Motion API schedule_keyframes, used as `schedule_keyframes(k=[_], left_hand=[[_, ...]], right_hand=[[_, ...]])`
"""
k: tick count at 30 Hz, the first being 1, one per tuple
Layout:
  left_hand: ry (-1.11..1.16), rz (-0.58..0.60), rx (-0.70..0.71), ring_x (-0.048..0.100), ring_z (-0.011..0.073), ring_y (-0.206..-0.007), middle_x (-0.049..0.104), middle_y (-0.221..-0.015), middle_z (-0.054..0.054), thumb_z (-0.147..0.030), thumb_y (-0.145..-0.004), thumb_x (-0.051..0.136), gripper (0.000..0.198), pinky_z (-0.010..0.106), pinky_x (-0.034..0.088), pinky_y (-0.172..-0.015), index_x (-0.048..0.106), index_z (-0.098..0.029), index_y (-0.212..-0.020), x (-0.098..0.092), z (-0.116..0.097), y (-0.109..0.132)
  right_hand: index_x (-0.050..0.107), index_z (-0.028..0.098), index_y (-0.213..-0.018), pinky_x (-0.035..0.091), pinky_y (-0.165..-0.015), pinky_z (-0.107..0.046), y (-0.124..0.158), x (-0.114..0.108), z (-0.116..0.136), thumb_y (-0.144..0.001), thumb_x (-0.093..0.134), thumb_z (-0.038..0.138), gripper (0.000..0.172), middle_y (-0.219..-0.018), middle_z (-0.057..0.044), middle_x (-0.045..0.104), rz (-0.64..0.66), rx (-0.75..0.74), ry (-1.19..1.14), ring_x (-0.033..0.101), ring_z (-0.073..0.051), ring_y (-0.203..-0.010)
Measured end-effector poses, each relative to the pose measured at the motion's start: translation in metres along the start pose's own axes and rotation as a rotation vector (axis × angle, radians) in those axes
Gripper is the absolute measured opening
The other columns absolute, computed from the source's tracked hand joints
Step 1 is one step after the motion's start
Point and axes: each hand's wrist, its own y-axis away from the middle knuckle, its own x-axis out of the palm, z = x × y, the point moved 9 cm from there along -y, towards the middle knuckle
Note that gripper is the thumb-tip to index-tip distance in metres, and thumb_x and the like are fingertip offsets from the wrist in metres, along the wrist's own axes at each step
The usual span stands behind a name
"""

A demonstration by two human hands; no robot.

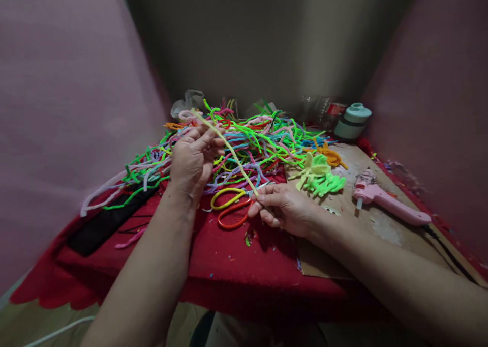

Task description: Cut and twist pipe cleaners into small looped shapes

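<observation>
A pale yellow pipe cleaner [235, 156] stretches slantwise between my hands. My left hand [196, 156] pinches its upper part, and my right hand [284, 209] grips the lower end between thumb and fingers. Just beneath the right fingertips lie scissors [232, 226] with one yellow and one red handle loop; their blades are partly covered by my hand. Behind both hands spreads a tangled heap of pipe cleaners [263, 133] in green, pink, blue, purple and other colours. Yellow and green pipe-cleaner leaf shapes [318, 171] rest to the right of my right hand.
A pink glue gun [392, 202] with a black cord lies on a brown board [385, 240] at the right. A light-blue-lidded container [354, 120] and a clear bottle [328, 110] stand behind. A black flat item [110, 225] lies left on the red tablecloth [236, 260].
</observation>
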Motion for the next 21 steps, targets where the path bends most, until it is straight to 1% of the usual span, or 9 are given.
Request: schedule_keyframes(k=[3,6,9,11,13,15,18,20,21], left_hand=[[-0.139,0.199,-0.181,0.056,0.0072,-0.048,0.068,-0.080,0.009,-0.014,-0.072,0.064,0.012,0.016,0.041,-0.039,0.066,-0.011,-0.084,0.019,0.020,0.011],[-0.240,0.363,-0.370,0.059,0.0095,-0.051,0.069,-0.083,0.011,-0.015,-0.068,0.067,0.020,0.018,0.044,-0.042,0.067,-0.011,-0.088,0.031,0.040,0.026],[-0.334,0.491,-0.424,0.061,0.0117,-0.054,0.068,-0.073,0.009,-0.016,-0.066,0.069,0.019,0.021,0.049,-0.050,0.068,-0.012,-0.084,0.041,0.049,0.037],[-0.394,0.495,-0.385,0.059,0.0117,-0.049,0.065,-0.061,0.006,-0.020,-0.066,0.070,0.014,0.020,0.047,-0.048,0.069,-0.011,-0.076,0.042,0.049,0.037],[-0.429,0.444,-0.346,0.055,0.0102,-0.043,0.061,-0.053,0.004,-0.024,-0.067,0.070,0.014,0.019,0.042,-0.042,0.068,-0.011,-0.069,0.040,0.049,0.035],[-0.429,0.389,-0.334,0.051,0.0083,-0.039,0.059,-0.050,0.003,-0.026,-0.067,0.069,0.015,0.017,0.038,-0.038,0.066,-0.012,-0.064,0.037,0.050,0.033],[-0.420,0.367,-0.349,0.046,0.0066,-0.036,0.054,-0.046,0.001,-0.027,-0.068,0.068,0.019,0.016,0.033,-0.035,0.062,-0.013,-0.058,0.035,0.055,0.030],[-0.435,0.355,-0.359,0.045,0.0066,-0.035,0.054,-0.046,0.002,-0.031,-0.071,0.065,0.022,0.016,0.031,-0.034,0.061,-0.013,-0.058,0.033,0.056,0.029],[-0.456,0.327,-0.358,0.045,0.0069,-0.035,0.055,-0.048,0.002,-0.034,-0.072,0.064,0.024,0.017,0.030,-0.034,0.062,-0.013,-0.060,0.031,0.054,0.027]], right_hand=[[0.053,0.011,-0.066,0.021,-0.033,-0.015,-0.001,-0.002,0.005,-0.074,0.061,0.017,0.013,-0.063,-0.005,0.064,-0.003,-0.050,-0.021,0.041,-0.003,-0.037],[0.056,0.011,-0.070,0.022,-0.033,-0.015,-0.002,-0.006,0.009,-0.071,0.064,0.016,0.010,-0.063,-0.004,0.063,-0.021,-0.103,-0.049,0.044,-0.003,-0.039],[0.058,0.011,-0.072,0.027,-0.034,-0.014,-0.002,-0.008,0.009,-0.067,0.068,0.015,0.012,-0.063,-0.002,0.061,-0.029,-0.111,-0.086,0.047,-0.004,-0.043],[0.059,0.011,-0.074,0.032,-0.036,-0.015,-0.002,-0.008,0.009,-0.067,0.069,0.016,0.013,-0.062,-0.002,0.060,-0.018,-0.099,-0.086,0.050,-0.005,-0.045],[0.060,0.010,-0.074,0.034,-0.038,-0.016,-0.001,-0.007,0.011,-0.067,0.068,0.016,0.013,-0.061,-0.002,0.060,-0.004,-0.109,-0.074,0.050,-0.006,-0.044],[0.061,0.010,-0.076,0.033,-0.037,-0.016,0.001,-0.007,0.015,-0.067,0.068,0.015,0.013,-0.060,-0.001,0.059,-0.002,-0.134,-0.066,0.049,-0.005,-0.043],[0.062,0.011,-0.081,0.029,-0.037,-0.015,0.002,-0.009,0.019,-0.068,0.068,0.018,0.017,-0.058,0.000,0.059,-0.027,-0.153,-0.058,0.046,-0.004,-0.042],[0.061,0.012,-0.081,0.026,-0.036,-0.015,0.002,-0.011,0.022,-0.069,0.069,0.021,0.016,-0.054,0.002,0.057,-0.060,-0.171,-0.039,0.043,-0.003,-0.040],[0.061,0.012,-0.079,0.025,-0.036,-0.015,0.002,-0.012,0.024,-0.069,0.068,0.022,0.015,-0.052,0.003,0.055,-0.069,-0.186,-0.030,0.041,-0.003,-0.038]])
